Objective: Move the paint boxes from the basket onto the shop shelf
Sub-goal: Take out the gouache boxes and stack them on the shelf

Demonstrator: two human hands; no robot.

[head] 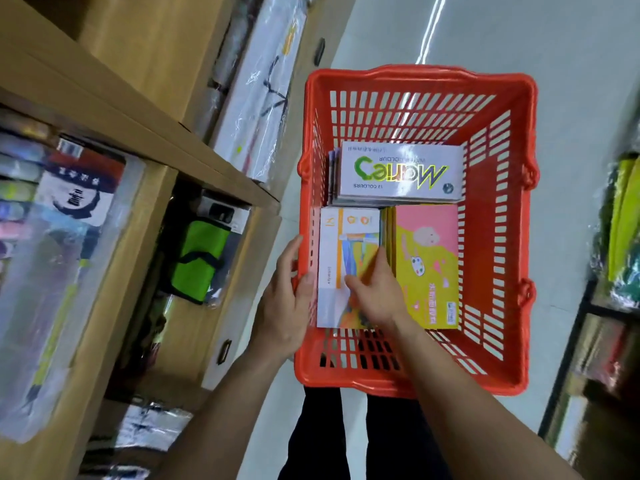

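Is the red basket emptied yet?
No. The red basket holds a Marie's box, a pink-yellow box and a white box.

Red basket (498, 237) open on top, far half bare. Paint boxes (401, 174) packed tight near left wall. Wooden shelf (145, 133) bays crowded, green pouch (199, 261) blocking lower bay.

I see a red slatted plastic basket (498, 237) holding three flat stacks: white Marie's watercolour boxes (401, 174), white-orange paint boxes (343, 244), pink-yellow paint boxes (427, 265); wooden shop shelf (145, 140) left
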